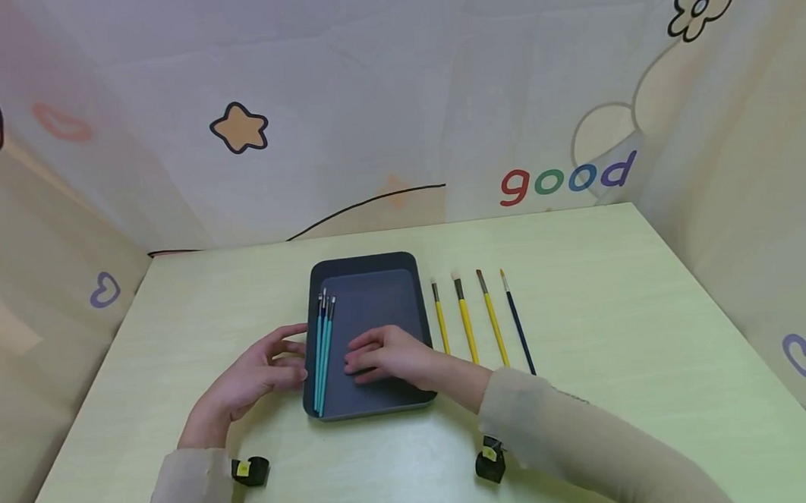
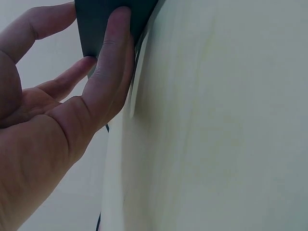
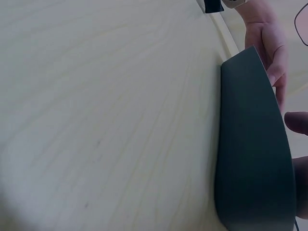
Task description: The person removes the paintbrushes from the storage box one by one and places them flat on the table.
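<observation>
A dark grey rectangular tray [image 1: 378,294] lies on the table. Several teal-handled paintbrushes [image 1: 324,354] rest side by side along its left wall inside. My left hand [image 1: 255,373] is at the tray's left side; in the left wrist view its spread fingertips [image 2: 119,24] touch the outer wall. Over the tray floor, right of the teal brushes, is my right hand [image 1: 391,353], its fingers loosely bent with nothing visible in them. The right wrist view shows the tray's outer wall [image 3: 255,149], which hides most of that hand.
Right of the tray lie three yellow-handled paintbrushes [image 1: 466,320] and one dark blue paintbrush [image 1: 518,325], the lower ends of some hidden behind my right arm. A black wrist device [image 1: 250,471] sits by each sleeve. A printed curtain [image 1: 368,116] hangs behind the table.
</observation>
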The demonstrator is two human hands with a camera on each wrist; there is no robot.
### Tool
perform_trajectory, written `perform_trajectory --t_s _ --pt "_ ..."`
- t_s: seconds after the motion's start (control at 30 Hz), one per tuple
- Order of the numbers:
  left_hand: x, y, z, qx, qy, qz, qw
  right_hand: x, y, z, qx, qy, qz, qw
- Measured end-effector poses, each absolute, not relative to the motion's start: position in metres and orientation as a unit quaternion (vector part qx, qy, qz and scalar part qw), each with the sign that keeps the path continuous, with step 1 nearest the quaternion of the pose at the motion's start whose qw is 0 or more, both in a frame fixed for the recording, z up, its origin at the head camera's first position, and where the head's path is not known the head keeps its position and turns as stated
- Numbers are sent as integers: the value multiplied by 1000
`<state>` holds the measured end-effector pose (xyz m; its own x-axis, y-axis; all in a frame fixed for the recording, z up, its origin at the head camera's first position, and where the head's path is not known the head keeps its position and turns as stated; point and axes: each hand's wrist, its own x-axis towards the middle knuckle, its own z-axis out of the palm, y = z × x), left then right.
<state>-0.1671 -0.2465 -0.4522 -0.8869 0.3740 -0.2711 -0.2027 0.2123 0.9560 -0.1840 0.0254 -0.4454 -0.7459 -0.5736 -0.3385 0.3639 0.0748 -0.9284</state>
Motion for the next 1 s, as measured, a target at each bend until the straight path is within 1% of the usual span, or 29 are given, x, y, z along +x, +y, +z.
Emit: perform_trajectory --t_s 0.4,0.5,0.73,1.0 --pt "-168 -246 -453 67 742 625 235 -183 8 -445 -69 609 -701 365" --pt "-168 -246 -453 66 742 624 235 -184 4 -444 -68 607 -702 365" --pt "-168 -246 -454 62 742 625 237 -189 -6 -443 -31 598 -711 368" --pt "-168 -247 -452 61 741 625 239 -194 -16 -444 -21 610 -706 358"
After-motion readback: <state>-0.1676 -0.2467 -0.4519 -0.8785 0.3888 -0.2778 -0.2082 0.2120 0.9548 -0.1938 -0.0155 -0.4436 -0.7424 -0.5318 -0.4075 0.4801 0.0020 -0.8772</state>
